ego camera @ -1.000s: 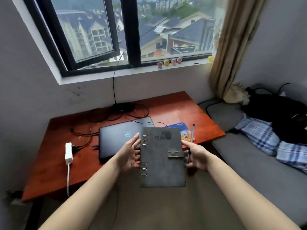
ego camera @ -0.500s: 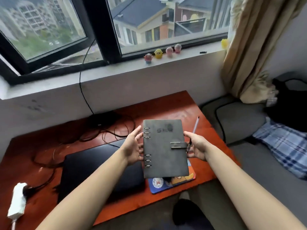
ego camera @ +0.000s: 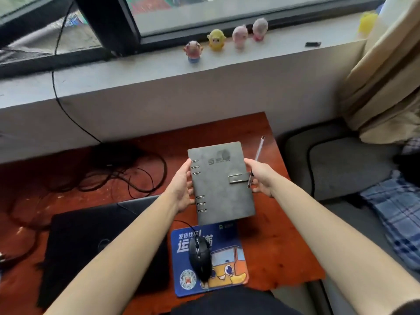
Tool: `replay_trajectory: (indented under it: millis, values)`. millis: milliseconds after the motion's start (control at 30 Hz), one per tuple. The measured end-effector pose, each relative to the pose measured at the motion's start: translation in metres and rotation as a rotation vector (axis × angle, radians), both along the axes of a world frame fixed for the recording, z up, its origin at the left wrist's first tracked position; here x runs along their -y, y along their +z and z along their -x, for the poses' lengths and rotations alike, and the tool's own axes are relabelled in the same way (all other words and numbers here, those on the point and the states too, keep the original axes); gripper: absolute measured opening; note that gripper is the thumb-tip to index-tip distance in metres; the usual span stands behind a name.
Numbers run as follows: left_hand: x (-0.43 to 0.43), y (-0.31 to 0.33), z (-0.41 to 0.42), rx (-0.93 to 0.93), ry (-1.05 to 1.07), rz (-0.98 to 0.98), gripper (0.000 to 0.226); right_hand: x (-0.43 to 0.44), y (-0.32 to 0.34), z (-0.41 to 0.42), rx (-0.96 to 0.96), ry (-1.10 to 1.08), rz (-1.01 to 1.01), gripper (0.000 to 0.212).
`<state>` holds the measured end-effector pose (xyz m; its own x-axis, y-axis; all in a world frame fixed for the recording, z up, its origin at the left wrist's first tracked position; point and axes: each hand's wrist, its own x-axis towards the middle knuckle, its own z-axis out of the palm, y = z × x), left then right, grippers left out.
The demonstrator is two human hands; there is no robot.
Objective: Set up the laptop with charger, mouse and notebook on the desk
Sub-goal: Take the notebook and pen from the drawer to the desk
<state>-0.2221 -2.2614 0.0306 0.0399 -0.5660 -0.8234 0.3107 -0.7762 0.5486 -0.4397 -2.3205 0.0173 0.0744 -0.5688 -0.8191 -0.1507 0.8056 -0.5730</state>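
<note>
Just beyond the mouse pad (ego camera: 180,260), over the desk (ego camera: 272,251), my left hand (ego camera: 181,185) grips the notebook (ego camera: 222,183) by its ringed spine. Its long axis runs away from me. My right hand (ego camera: 261,176) clasps the strap edge plus a pen (ego camera: 258,153), so I have both hands flanking it equally.

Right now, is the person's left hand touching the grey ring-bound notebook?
Touching. The head view shows the left hand holding the grey ring-bound notebook along its ringed edge, with no gap between them.
</note>
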Motion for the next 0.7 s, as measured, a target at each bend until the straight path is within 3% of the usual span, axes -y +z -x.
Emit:
replay_trajectory:
  millis: [267,433,633,700]
  values:
    - [0.045,-0.038,0.007,-0.036,-0.017,-0.072,0.059,0.031,-0.04,-0.005,-0.096,-0.045,-0.074,0.043]
    - [0.054,-0.045,0.025,-0.072,-0.073,-0.077,0.053,0.04,-0.056,-0.004,-0.072,-0.181,-0.052,0.032]
    - [0.046,-0.045,0.024,-0.047,-0.053,-0.028,0.047,0.04,-0.064,-0.001,-0.066,-0.157,-0.056,0.056]
    - [0.043,-0.052,0.014,-0.005,-0.027,-0.046,0.064,0.041,-0.058,-0.001,-0.091,-0.143,-0.053,0.062]
